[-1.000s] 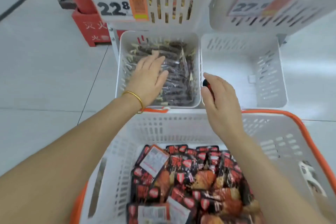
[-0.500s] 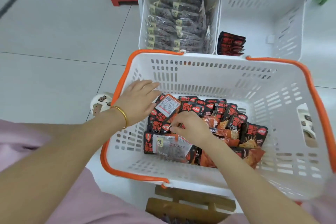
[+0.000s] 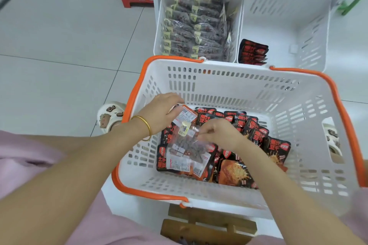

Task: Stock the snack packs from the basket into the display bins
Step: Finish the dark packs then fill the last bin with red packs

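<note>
Right hand (image 3: pixel 219 135), fingers curled, pinches the upper edge of a clear pack (image 3: pixel 187 147). Left hand (image 3: pixel 159 114), wrist bent inward, grips the corner of a label-backed pack (image 3: pixel 186 116). Both packs sit in the basket (image 3: pixel 219 85), which is white slotted plastic with an orange rim. The clear pack's long axis runs near-to-far; it is glossy film over dark pieces.

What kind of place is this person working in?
Probably a shop or supermarket aisle: a white shopping basket with an orange rim holds snack packs, and slotted white display bins behind it carry more packaged goods.
</note>
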The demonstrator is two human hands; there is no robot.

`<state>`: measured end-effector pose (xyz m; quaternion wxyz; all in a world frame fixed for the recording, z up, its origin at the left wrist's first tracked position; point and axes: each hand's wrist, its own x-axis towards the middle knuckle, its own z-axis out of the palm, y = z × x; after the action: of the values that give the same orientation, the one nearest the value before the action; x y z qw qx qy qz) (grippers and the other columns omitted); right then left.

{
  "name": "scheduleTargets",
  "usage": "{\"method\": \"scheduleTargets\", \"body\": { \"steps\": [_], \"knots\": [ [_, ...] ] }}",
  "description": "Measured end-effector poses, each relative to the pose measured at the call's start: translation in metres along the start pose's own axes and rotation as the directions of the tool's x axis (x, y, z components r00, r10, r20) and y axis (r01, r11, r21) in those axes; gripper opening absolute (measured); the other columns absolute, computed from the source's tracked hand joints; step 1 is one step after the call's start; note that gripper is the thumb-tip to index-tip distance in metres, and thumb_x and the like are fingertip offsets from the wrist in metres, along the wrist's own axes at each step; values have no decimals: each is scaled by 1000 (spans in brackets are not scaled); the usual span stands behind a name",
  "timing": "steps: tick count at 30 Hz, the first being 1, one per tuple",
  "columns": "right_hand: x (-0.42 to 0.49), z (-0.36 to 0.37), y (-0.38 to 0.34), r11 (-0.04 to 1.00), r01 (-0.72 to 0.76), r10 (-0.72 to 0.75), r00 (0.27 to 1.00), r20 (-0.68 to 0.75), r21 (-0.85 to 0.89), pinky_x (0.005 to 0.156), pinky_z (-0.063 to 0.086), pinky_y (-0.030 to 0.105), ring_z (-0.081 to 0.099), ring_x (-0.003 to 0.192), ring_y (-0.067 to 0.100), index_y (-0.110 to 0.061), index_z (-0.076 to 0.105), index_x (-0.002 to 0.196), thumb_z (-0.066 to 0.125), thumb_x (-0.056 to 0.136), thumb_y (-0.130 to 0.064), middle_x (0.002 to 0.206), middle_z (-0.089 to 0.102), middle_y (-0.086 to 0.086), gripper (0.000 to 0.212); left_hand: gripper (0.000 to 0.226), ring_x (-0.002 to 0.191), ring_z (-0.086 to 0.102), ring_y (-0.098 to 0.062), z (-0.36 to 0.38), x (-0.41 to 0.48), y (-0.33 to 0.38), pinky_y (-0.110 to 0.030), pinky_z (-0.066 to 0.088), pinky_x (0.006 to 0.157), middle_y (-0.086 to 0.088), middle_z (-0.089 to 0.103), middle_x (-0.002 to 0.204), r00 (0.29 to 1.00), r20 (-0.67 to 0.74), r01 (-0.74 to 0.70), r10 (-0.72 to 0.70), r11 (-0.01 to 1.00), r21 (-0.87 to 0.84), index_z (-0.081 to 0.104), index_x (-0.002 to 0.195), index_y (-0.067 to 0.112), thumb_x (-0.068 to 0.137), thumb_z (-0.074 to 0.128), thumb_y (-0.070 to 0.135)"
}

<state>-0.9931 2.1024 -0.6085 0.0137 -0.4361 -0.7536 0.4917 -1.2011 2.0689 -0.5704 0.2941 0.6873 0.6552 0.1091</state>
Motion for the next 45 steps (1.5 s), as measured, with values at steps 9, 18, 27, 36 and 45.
{"method": "scheduleTargets", "body": {
  "steps": [9, 18, 27, 36, 45],
  "knots": [
    [-1, -64, -24, 946, 24, 78, 952, -298, 324, 62, 46, 9, 63, 63, 0, -16, 71, 73, 72, 81, -20, 75, 71, -8, 9, 56, 121, 51, -22, -2, 24, 28, -27, 43, 91, -2, 54, 127, 975, 179, 193, -128, 889, -415, 41, 132, 15, 84, 68, 25],
    [44, -139, -62, 953, 60, -4, 983, -186, 296, 61, 58, 30, 70, 77, 6, -24, 65, 90, 73, 81, -13, 85, 74, -5, 17, 63, 118, 45, -6, -66, 94, 29, -23, 41, 97, 6, 48, 125, 999, 36, 14, 3, 885, -466, 39, 136, 21, 82, 71, 15],
    [159, -193, -65, 899, 207, -437, 473, -765, -385, 85, 51, 30, 66, 93, 18, -18, 71, 107, 62, 88, -17, 101, 72, -6, 21, 64, 145, 5, -24, -106, 225, -22, -31, 5, 116, -10, 8, 158, 943, -331, 46, 42, 967, 251, 18, 149, 8, 96, 47, 30],
    [260, -194, -56, 709, 257, -705, 272, -655, -657, 89, 48, 36, 61, 100, 30, -9, 65, 115, 61, 82, 6, 112, 67, 5, 37, 73, 145, 3, -26, -93, 299, -59, -45, -2, 117, -10, 11, 157, 923, -375, 144, 88, 825, 547, 10, 150, 11, 93, 11, 56],
    [308, -210, -71, 521, 79, -805, 378, -458, -850, 58, 54, 36, 67, 79, 33, -15, 71, 101, 47, 76, -5, 93, 72, 7, 35, 66, 129, 40, -35, -73, 287, -70, -47, 28, 112, -18, 48, 136, 860, -489, 121, 147, 872, 475, 45, 136, 7, 92, 22, 50]
  ]
}}
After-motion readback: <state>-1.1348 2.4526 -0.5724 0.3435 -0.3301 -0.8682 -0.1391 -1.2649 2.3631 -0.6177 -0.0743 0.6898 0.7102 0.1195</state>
